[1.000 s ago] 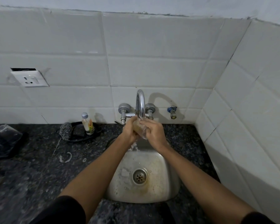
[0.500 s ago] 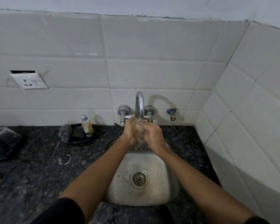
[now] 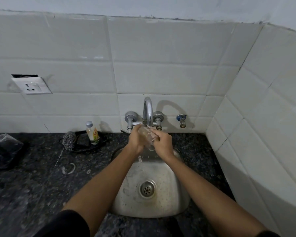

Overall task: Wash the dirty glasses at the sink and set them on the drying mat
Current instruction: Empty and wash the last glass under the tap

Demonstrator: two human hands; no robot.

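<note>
I have the glass [image 3: 148,140] under the tap [image 3: 148,112], over the far edge of the sink [image 3: 171,183]. My left hand [image 3: 135,141] wraps its left side and my right hand [image 3: 163,144] closes on it from the right, so both grips are clamped on it, with water running over it and dripping into the basin.

The glass is clear, thin-walled and light, and I judge it slick now that it is wet. It is stiff but brittle, and a knock against the metal spout or the steel basin could chip it. The safest hold is around the body, fingers spread wide, with the other hand cupping the base; pinching the rim alone would invite a slip. Whether it is tilted or upright I cannot quite tell, as my fingers hide much of it.

The bench [image 3: 32,185] is dark speckled stone, wet in patches. On the far left of the sink a dark tray [image 3: 92,146] holds a soap bottle [image 3: 92,133] and a scrubber [image 3: 69,140]. White tile rises at the far side and close on the right, so there is little room there. No drying mat shows here; something dark lies at the far left edge.
</note>
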